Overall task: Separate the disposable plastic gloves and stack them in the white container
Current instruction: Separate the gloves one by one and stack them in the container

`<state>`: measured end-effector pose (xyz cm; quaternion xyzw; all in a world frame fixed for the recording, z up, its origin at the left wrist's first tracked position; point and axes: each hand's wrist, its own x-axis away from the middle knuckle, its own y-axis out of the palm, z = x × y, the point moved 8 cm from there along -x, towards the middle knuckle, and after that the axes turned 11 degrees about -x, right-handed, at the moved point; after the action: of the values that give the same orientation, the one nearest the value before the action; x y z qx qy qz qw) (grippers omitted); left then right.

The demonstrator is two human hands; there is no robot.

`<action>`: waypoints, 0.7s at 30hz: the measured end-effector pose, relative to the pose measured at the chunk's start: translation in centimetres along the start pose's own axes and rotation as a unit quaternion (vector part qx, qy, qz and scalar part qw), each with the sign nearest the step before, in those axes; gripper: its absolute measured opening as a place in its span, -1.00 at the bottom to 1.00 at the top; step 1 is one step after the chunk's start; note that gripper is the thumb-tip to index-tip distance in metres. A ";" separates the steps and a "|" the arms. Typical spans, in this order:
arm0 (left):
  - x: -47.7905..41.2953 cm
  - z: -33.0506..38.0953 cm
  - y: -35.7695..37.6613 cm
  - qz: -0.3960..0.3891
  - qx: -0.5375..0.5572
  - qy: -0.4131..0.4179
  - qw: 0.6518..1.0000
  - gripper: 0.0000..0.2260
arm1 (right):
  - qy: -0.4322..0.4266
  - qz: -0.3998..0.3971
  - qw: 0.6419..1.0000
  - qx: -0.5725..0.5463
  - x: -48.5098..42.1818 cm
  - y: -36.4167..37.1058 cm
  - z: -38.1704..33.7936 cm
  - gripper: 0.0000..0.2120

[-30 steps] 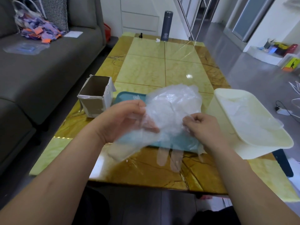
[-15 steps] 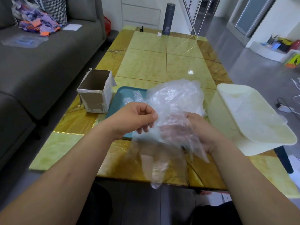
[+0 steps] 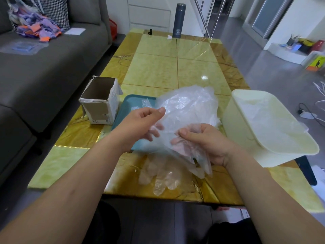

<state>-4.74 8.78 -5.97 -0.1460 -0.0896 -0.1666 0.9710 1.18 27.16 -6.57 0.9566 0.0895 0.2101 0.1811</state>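
Plastic gloves [image 3: 186, 110] pinched by left hand [image 3: 140, 124], right hand [image 3: 202, 143]

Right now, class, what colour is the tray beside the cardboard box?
The tray is teal; the head view shows it.

Counter [image 3: 175, 71]: glossy stone top, yellow-green panels inside a brown veined border. One bright glint of light [image 3: 204, 77] on it, right of centre.

Left of counter: grey sofa [image 3: 44, 71] along its whole length. On the sofa: houndstooth cushion [image 3: 54, 13], heap of purple and orange cloth [image 3: 35, 28], white sheet of paper [image 3: 74, 31], clear packet [image 3: 24, 48].

Beyond counter's far end: white panelled cabinet front [image 3: 149, 14].

Far right of counter: slanted metal rails [image 3: 212, 14], glazed door panel [image 3: 269, 16].

Right of counter: polished grey floor [image 3: 263, 81], low white shelf [image 3: 288, 54] with coloured clutter, charger and cables [image 3: 306, 115] on the floor.
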 end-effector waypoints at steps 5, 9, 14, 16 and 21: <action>0.2 -1.5 0.1 -0.088 -0.031 -0.014 0.996 -0.27 | 0.022 -0.014 0.999 -0.040 0.1 -0.2 0.2 -0.80; 0.5 -1.4 1.5 -0.140 0.002 -0.008 0.990 -0.56 | 0.018 -0.038 0.998 -0.038 0.3 0.3 0.0 -0.79; 0.4 -1.3 1.6 -0.127 0.079 -0.031 0.988 -0.54 | 0.004 -0.030 0.999 -0.023 0.3 -0.2 -0.1 -0.71; 0.4 -1.2 1.6 -0.127 0.080 -0.032 0.988 -0.48 | 0.002 -0.028 0.999 -0.029 0.3 -0.3 -0.2 -0.65; 0.5 -0.5 1.1 -0.110 0.102 0.000 0.989 -0.74 | 0.006 -0.039 0.997 -0.059 0.1 -0.3 -0.4 -0.76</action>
<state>-3.81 9.52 -6.58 -0.0355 -0.1217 -0.2628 0.9565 1.11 27.62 -6.36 0.9386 0.1156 0.2136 0.2451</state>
